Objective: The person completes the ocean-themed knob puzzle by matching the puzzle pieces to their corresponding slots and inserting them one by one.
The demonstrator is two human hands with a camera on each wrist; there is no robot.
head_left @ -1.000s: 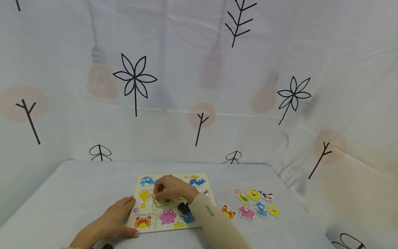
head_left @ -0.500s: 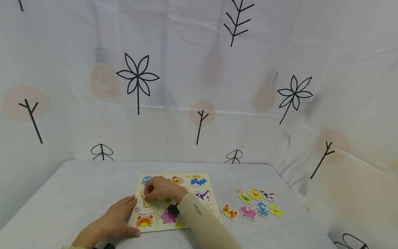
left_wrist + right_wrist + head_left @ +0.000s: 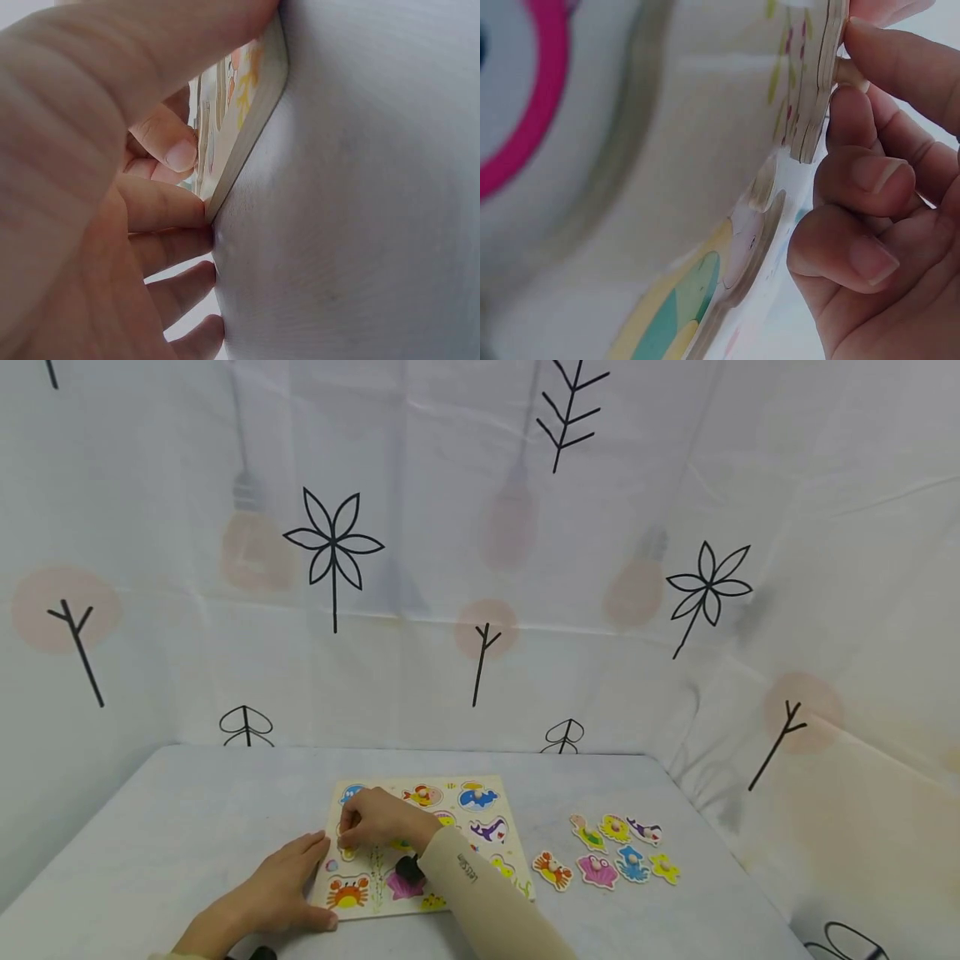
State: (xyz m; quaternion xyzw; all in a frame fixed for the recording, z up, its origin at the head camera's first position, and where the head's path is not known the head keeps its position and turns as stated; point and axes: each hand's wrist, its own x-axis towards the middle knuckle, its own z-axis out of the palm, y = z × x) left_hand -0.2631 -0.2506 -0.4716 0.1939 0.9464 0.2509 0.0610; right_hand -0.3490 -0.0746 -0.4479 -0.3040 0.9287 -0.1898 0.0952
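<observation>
A wooden peg puzzle board (image 3: 487, 785) with sea-animal pictures lies on the table. My right hand (image 3: 382, 818) is over its left side and pinches the small peg (image 3: 850, 73) of a puzzle piece between thumb and forefinger. That piece (image 3: 347, 853) is yellow where it shows, at the seahorse spot; the hand hides most of it. In the right wrist view the other fingers are curled loosely. My left hand (image 3: 277, 881) rests at the board's left edge, fingers spread and thumb at the near corner. The left wrist view shows its fingertips touching the board's side (image 3: 251, 131).
To the right of the board lie several loose pegged pieces, among them a crab (image 3: 552, 871), a pink shell (image 3: 597, 872), a blue octopus (image 3: 632, 865) and a turtle (image 3: 588, 833). A whale piece (image 3: 477, 797) sits in the board's far right. Patterned cloth hangs behind the table.
My right hand has moved left across the board with the puzzle piece, from beside the seahorse spot to over it. The left hand keeps its place at the board's edge.
</observation>
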